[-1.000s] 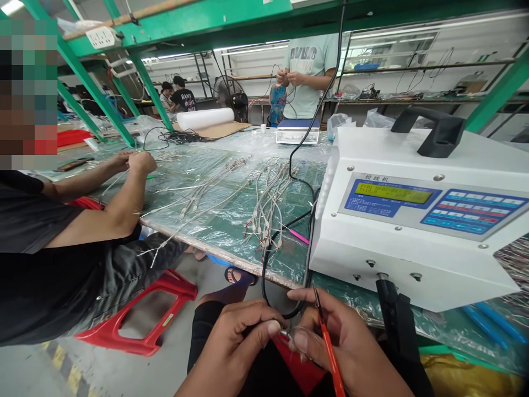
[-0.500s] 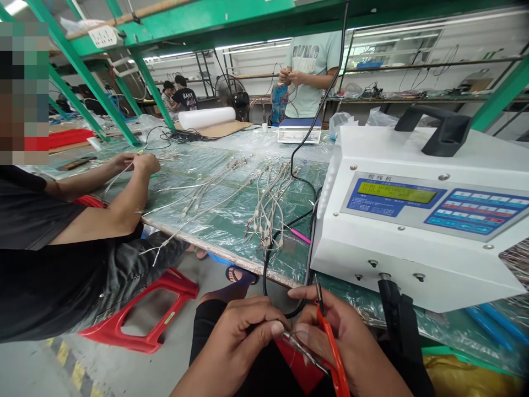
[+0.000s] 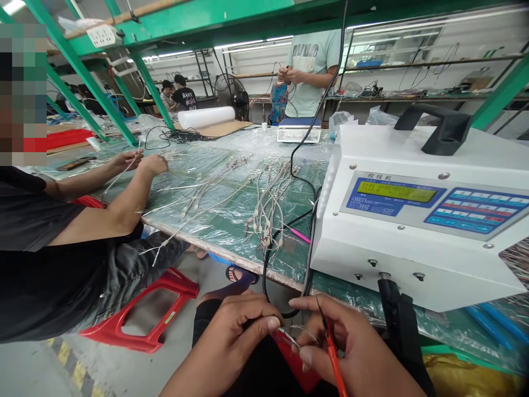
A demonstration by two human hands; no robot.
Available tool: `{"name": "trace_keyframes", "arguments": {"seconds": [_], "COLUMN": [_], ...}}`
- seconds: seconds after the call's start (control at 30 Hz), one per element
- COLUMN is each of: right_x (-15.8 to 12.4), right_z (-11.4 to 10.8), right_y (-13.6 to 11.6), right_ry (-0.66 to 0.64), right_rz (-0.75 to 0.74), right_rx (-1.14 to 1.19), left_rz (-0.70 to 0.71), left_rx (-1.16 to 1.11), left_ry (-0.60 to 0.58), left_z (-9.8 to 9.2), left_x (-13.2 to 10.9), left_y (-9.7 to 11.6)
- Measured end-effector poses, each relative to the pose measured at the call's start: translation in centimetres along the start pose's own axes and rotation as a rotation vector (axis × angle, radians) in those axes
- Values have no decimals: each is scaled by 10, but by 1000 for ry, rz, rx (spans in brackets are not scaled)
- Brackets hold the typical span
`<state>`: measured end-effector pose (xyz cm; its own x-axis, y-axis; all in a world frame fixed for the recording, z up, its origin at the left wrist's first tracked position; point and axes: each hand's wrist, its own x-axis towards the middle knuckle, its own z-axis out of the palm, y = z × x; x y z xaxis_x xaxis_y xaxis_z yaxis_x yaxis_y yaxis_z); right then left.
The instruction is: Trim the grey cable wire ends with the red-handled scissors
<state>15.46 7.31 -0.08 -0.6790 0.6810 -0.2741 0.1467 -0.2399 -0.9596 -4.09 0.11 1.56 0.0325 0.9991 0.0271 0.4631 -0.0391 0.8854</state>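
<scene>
At the bottom of the view, my left hand [image 3: 235, 336] pinches a few thin silvery wire ends [image 3: 288, 337] between thumb and fingers. My right hand [image 3: 355, 353] is close beside it, its fingers curled around a slim red-handled tool [image 3: 332, 353] with a thin dark tip. That tip stands upright just right of the wires. The fingers of my right hand nearly touch the wires. A black cable [image 3: 281, 300] loops down just above my hands.
A white wire-twisting machine [image 3: 417, 220] with a keypad and yellow display stands at right. Wire harnesses [image 3: 268, 204] lie on the plastic-covered table [image 3: 231, 143]. A seated co-worker's arms [image 3: 119, 187] reach over it at left, and a person stands beyond it. A red stool [image 3: 140, 314] sits below.
The long run of wire below my left hand in the earlier frames is now mostly out of sight. My hands have shifted slightly, and the co-worker's hand has lifted a thin wire.
</scene>
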Motion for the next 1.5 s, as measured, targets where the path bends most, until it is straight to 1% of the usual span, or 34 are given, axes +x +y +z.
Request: {"name": "trace_keyframes", "arguments": {"seconds": [0.07, 0.17, 0.3, 0.37, 0.43, 0.53, 0.6, 0.7, 0.73, 0.77, 0.87, 0.93, 1.1, 1.27, 1.4, 1.5], "right_x": [0, 1, 6, 8, 11, 14, 15, 12, 11, 9, 6, 7, 12, 12, 14, 17], "right_z": [1, 1, -1, -1, 0, 6, 11, 16, 16, 16, 14, 12, 9, 4, 3, 5], "right_y": [0, -4, -8, -5, 1, 7, 6, -1, -4, -5, -6, -3, 8, 9, 14, 17], "right_ry": [4, -11, -88, -110, -122, -155, -117, 30, 39, 16, -141, -189, -115, -181, -163, -174], "right_rz": [-7, 9, 49, 39, 24, 92, 122, 59, 51, 62, 129, 127, 26, 45, 27, 5], "right_rx": [-65, -64, -50, 2, 118, 303, 324, 241, 219, 207, 174, 165, 146, 120, -38, -87], "left_rz": [-15, -36, -52, -41, -16, 22, 32, -27, -51, -71, -80, -81, -79, -98, -86, -100], "left_rx": [16, 16, -62, -137, -241, -396, -447, -409, -372, -333, -254, -231, -216, -207, -158, -138], "left_ry": [-25, -59, -60, -65, -61, -22, 8, 39, 41, 33, -15, -45, -129, -115, -124, -195], "left_z": [0, -2, -5, -5, -2, 5, 7, 4, 3, 1, -3, -4, -3, -2, -3, -4], "left_x": [0, 0, 1, 1, -1, -5, -5, -4, -3, -2, 1, 2, 4, 6, 6, 6], "left_y": [0, 2, 2, 0, -5, -15, -20, -22, -22, -21, -19, -17, -11, -6, -6, -8]}}
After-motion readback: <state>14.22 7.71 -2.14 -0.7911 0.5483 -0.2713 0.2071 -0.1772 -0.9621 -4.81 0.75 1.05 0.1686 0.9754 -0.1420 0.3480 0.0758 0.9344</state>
